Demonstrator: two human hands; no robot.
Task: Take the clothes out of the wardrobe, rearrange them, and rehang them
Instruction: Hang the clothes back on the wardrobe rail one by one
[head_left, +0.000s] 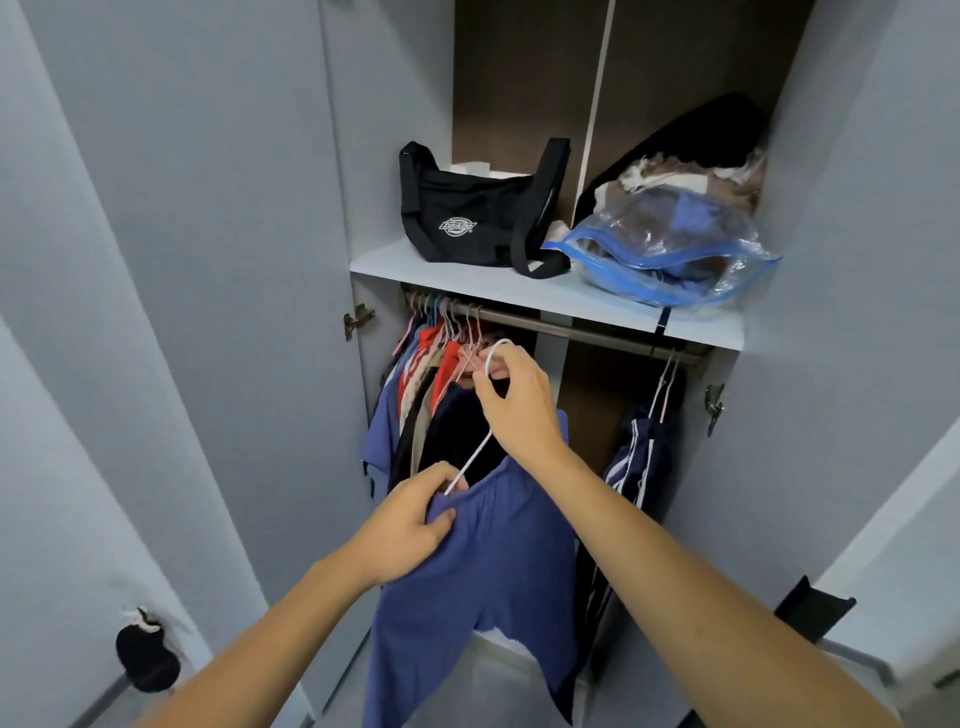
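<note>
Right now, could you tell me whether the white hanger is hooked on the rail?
Off: the right hand pinches the white hanger hook below the rail.

Two hands were in view, the left hand (410, 525) and the right hand (511, 402), and between them they held one white hanger (475, 452) carrying one pair of blue trousers (483, 587). On the one shelf (467, 275) sat two things, one black shoulder bag (467, 215) and one clear blue-edged plastic bag (670, 249) stuffed with cloth. One rail (571, 327) ran below, bearing one crowded bunch of hung clothes (431, 379) too tightly packed to count, and one navy striped garment (644, 457) apart at the right; two door hinges (358, 319) showed.
</note>
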